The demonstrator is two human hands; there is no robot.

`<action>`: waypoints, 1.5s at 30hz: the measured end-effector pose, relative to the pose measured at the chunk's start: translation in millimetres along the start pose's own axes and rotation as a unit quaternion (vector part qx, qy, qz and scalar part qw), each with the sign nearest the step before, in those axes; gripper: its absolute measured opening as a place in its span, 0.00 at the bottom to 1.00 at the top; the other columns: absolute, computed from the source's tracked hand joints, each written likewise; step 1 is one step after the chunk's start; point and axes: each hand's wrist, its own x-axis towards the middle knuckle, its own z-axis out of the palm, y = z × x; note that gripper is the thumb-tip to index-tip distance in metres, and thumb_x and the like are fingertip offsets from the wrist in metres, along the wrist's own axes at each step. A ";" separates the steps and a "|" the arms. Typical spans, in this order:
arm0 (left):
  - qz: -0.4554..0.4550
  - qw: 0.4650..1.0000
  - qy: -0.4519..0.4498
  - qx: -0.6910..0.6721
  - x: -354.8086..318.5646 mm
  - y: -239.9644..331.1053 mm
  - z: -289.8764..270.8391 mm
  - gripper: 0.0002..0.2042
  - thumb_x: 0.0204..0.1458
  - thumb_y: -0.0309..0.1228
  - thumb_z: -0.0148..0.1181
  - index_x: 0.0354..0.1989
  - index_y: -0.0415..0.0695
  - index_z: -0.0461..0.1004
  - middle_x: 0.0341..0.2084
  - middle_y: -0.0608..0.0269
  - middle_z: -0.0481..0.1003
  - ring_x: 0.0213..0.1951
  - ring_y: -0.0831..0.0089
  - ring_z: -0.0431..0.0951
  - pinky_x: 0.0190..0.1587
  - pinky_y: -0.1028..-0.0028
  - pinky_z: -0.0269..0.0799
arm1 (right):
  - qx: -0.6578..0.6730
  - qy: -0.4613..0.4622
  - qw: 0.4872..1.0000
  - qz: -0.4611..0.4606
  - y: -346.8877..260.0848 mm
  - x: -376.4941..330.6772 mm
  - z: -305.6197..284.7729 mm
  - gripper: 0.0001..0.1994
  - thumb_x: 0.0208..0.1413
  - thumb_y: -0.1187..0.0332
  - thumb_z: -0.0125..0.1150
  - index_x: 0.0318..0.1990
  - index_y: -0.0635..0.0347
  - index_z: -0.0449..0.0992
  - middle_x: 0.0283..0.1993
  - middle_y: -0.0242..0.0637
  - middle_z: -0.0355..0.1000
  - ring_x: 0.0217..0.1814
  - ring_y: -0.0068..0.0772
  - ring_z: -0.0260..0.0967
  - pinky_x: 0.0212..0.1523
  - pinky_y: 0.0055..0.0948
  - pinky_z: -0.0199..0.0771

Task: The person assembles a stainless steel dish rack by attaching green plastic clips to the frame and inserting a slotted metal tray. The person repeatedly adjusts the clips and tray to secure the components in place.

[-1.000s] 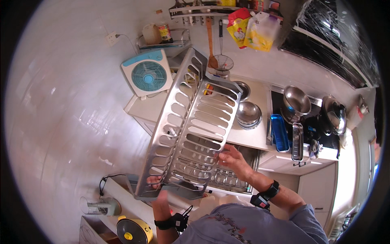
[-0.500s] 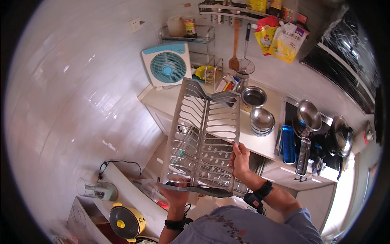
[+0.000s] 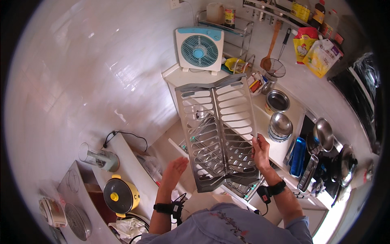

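Note:
A slotted stainless-steel dish rack (image 3: 215, 130) is held upright in front of me, its long side reaching from the counter's far corner down to my chest. My right hand (image 3: 260, 152) grips the rack's right edge near the lower end. My left hand (image 3: 174, 171) is off the rack, just left of its lower left corner, palm flat and fingers apart. Both wrists wear dark bands.
A white counter (image 3: 174, 75) carries a blue and white fan (image 3: 199, 49), steel bowls (image 3: 279, 127) and a utensil strainer (image 3: 274, 73). The stove at right holds pans (image 3: 325, 134). Lower left stand a yellow cooker (image 3: 120, 196) and a blender (image 3: 99, 158). Bags hang on the wall (image 3: 321, 57).
The rack has swung from a leftward tilt to nearly upright and turned flatter toward me. My left hand has let go of its lower edge and now hovers open beside it.

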 end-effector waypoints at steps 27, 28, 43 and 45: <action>0.003 0.971 0.205 -0.119 9.9 -71.3 71.0 0.24 0.54 0.22 0.48 0.60 0.49 0.55 0.58 0.58 0.58 0.58 0.60 0.60 0.58 0.57 0.61 | -0.400 -0.116 0.882 -0.221 73.8 -13.9 -16.0 0.24 0.46 0.73 0.58 0.53 0.65 0.62 0.50 0.50 0.61 0.53 0.51 0.57 0.53 0.41 0.58; 0.004 0.968 0.220 -0.119 10.5 -76.4 70.3 0.24 0.54 0.22 0.48 0.60 0.49 0.55 0.58 0.58 0.59 0.58 0.61 0.60 0.57 0.57 0.62 | -0.395 -0.131 0.886 -0.206 77.3 -24.4 -22.1 0.24 0.46 0.74 0.58 0.53 0.65 0.62 0.50 0.50 0.61 0.53 0.51 0.58 0.53 0.40 0.59; -0.065 0.928 0.323 -0.173 71.0 -208.8 65.7 0.24 0.53 0.24 0.52 0.58 0.55 0.58 0.53 0.64 0.62 0.52 0.66 0.65 0.50 0.60 0.69 | 0.119 -0.171 0.851 0.482 212.1 -73.9 -104.1 0.18 0.56 0.56 0.50 0.47 0.61 0.65 0.42 0.35 0.69 0.41 0.33 0.70 0.41 0.36 0.74; -0.079 0.926 0.329 -0.166 81.5 -223.9 71.5 0.23 0.53 0.25 0.53 0.58 0.54 0.59 0.50 0.67 0.64 0.49 0.69 0.66 0.50 0.62 0.70 | 0.153 -0.135 0.840 0.503 229.5 -74.1 -111.0 0.16 0.55 0.63 0.50 0.48 0.60 0.62 0.40 0.33 0.69 0.36 0.31 0.71 0.42 0.42 0.75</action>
